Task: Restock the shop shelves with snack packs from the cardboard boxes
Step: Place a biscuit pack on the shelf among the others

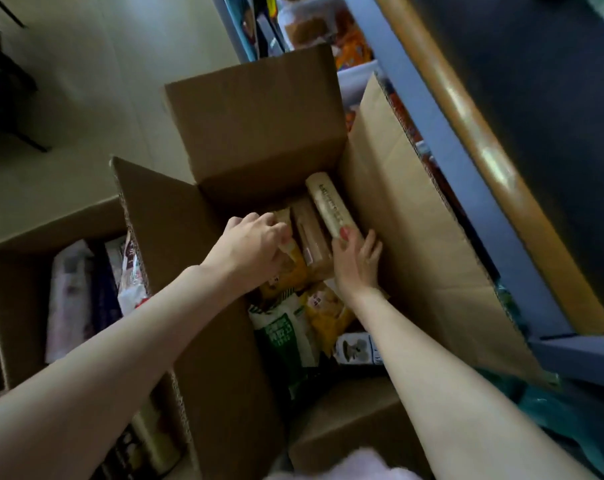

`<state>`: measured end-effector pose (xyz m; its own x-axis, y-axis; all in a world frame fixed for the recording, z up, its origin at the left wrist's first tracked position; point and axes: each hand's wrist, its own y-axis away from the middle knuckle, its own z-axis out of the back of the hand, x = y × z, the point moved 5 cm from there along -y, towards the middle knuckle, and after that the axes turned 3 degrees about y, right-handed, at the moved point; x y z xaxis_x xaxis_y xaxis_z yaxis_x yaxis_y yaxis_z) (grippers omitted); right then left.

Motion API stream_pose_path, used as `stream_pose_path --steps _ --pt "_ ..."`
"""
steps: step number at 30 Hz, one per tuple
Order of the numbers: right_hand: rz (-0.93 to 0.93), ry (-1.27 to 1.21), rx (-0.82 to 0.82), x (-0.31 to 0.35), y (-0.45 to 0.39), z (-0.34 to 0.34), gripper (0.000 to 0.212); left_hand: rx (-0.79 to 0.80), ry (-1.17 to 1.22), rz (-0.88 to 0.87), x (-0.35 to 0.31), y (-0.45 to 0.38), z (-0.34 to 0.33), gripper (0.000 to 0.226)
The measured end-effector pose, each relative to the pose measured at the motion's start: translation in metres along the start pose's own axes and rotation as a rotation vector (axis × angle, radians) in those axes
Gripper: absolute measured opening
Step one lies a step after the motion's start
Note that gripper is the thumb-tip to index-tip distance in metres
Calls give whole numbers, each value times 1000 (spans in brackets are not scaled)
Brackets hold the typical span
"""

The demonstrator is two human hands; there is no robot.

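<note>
Far left of the left hand, second cardboard box (23,271) open, pale and dark packs inside, too blurred to name. Left hand (255,244) reaches into the main cardboard box (414,237), fingers curled on the top edge of a brown pack (283,216) with a yellow pack (293,271) just below it; hand looks clamped, but which of the two it really grips is hard to tell, knuckles hide the contact. Between the hands, a second brown pack (311,233) stands on edge. Right hand (357,261) has its thumb pressed on the near end of a tan roll pack (330,204), fingers spread alongside, so pinching more than wrapping. Roll's long axis runs away from the right hand toward the far box wall, tilted left; right hand is the nearer one to it. Nearer the body than both hands: green pack (283,337), more yellow packs, a small printed carton, partly covered by forearms. Right of the right hand, blue shop shelves (442,140) with blurred goods; box flap hides the lower shelf.
</note>
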<state>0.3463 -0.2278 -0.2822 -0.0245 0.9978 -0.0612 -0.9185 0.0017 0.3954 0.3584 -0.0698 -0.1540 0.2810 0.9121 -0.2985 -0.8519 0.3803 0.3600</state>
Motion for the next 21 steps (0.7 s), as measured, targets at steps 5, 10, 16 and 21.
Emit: stream_pose_path --steps 5,10,16,21 --pt "-5 -99 20 2 -12 -6 52 2 99 22 4 -8 -3 30" --pt "-20 -293 -113 -11 -3 54 42 14 251 121 0 4 -3 28" --pt "133 -404 -335 -19 68 181 32 -95 679 352 -14 31 29 28" --pt "34 -731 -562 -40 173 281 35 -42 1210 524 -50 86 64 37"
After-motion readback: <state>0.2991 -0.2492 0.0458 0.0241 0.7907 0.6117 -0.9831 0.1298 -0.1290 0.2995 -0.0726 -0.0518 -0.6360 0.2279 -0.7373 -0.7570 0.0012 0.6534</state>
